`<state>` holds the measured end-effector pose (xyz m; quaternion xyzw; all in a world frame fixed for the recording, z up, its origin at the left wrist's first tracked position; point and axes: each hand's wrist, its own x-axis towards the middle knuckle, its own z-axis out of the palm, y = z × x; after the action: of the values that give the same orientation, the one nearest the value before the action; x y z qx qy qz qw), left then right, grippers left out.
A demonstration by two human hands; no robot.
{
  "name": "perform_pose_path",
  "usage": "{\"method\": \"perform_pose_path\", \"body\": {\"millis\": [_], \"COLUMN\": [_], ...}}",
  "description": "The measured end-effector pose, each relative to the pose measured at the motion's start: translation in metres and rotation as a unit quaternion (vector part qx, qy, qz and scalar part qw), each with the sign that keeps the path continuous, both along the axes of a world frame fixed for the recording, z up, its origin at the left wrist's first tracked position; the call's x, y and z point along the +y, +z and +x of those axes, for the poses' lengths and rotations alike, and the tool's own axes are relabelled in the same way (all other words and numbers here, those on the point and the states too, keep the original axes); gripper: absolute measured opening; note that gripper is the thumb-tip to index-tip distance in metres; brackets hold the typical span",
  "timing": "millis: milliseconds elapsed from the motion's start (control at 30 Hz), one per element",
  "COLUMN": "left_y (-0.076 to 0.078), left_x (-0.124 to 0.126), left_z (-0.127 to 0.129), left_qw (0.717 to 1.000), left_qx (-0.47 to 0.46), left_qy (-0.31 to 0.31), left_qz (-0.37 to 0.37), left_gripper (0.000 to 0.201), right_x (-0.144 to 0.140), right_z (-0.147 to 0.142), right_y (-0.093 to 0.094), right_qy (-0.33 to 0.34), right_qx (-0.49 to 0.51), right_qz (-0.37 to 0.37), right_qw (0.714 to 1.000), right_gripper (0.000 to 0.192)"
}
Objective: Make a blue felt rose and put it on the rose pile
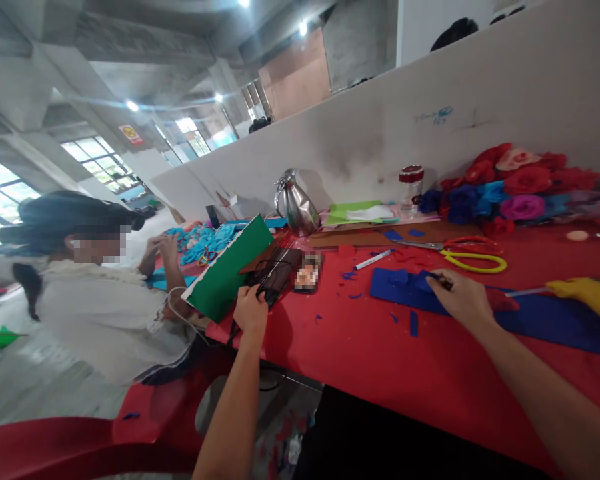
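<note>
Your left hand (251, 311) rests at the near left edge of the red table (380, 353), fingers curled on a dark device (276, 277) with thin cables, just beside a tilted green sheet (229, 268). Your right hand (461, 298) lies on the blue felt strip (530, 313) toward the table's right side, pinching a dark pen (443, 281). Yellow-handled scissors (467, 257) lie just behind that hand. A white marker (373, 260) sits mid-table among blue scraps. Along the far edge by the wall stand a steel kettle (295, 203), a red-lidded jar (411, 185) and a heap of fabric flowers (510, 187). A person in white (105, 313) sits at the left end.
</note>
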<state>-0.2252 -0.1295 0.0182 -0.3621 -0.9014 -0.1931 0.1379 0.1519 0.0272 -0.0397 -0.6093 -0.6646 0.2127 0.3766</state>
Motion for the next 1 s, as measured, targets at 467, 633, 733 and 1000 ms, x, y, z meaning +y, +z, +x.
{"method": "perform_pose_path", "body": {"millis": [467,633,733,1000], "left_y": [0.018,0.023,0.028,0.038], "left_x": [0.023,0.047,0.087,0.222], "left_z": [-0.024,-0.010,0.011,0.080], "left_qw": [0.994,0.991,0.986,0.966], "left_qx": [0.062,0.121,0.129,0.100], "left_qy": [0.002,-0.039,-0.100,-0.210], "left_qz": [-0.087,0.037,0.044,-0.115], "left_gripper": [0.031,0.031,0.031,0.035], "right_x": [0.001,0.004,0.002,-0.004], "right_z": [-0.005,-0.007,-0.009,-0.017], "right_y": [-0.008,-0.014,-0.013,0.001], "right_qy": [0.022,0.023,0.027,0.023], "right_qx": [-0.002,-0.017,-0.045,-0.098], "right_qz": [0.029,0.020,0.004,-0.061], "right_qw": [0.999,0.999,0.999,0.993], "right_gripper": [0.027,0.026,0.026,0.024]}}
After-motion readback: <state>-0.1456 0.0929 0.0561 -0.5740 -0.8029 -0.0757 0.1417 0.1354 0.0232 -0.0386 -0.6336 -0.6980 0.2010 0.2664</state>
